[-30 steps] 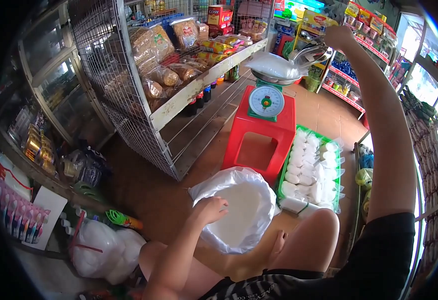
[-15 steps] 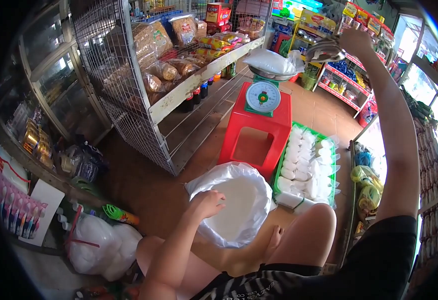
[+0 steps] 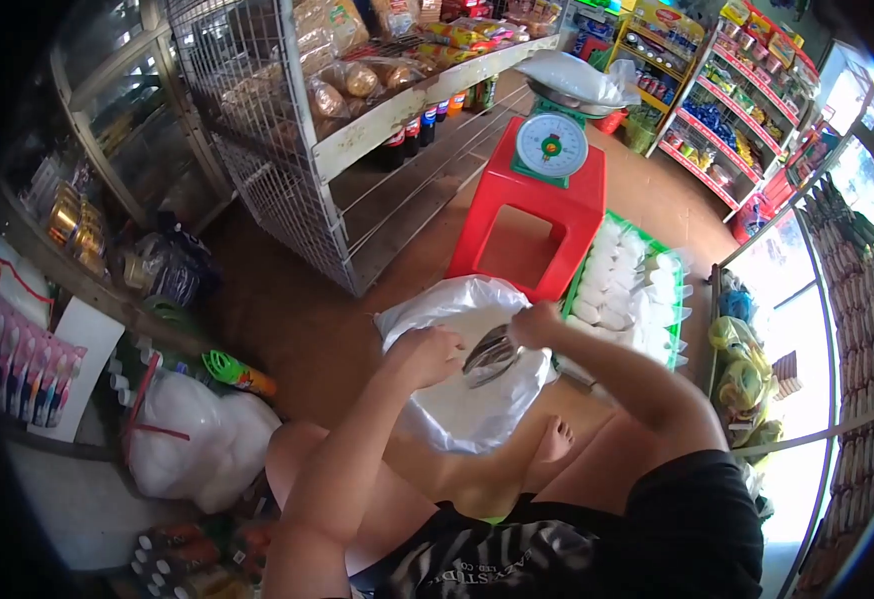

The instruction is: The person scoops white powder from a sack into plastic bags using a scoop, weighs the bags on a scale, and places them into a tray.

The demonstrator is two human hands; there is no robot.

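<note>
A white sack (image 3: 507, 409) with its rim folded out stands between my knees, holding white granular stuff. My right hand (image 3: 537, 325) grips a shiny metal scoop (image 3: 490, 355) over the sack's opening. At the opening's left side is my left hand (image 3: 427, 355), its fingers curled; whatever they hold, if anything, is hidden. Beyond the sack, a green dial scale (image 3: 551, 146) stands on a red stool (image 3: 587, 192). A clear bag of white stuff (image 3: 575, 76) lies on the scale's pan.
Right of the stool, a green crate (image 3: 612, 222) holds several white filled bags. A wire rack (image 3: 287, 170) with bread stands at the left. Large white bags (image 3: 197, 429) sit by my left leg. Stocked shelves (image 3: 732, 120) are at the back right.
My right hand has come down from beside the scale to the sack with the scoop. The bag remains on the pan. The camera view has shifted, and my left hand stays by the sack.
</note>
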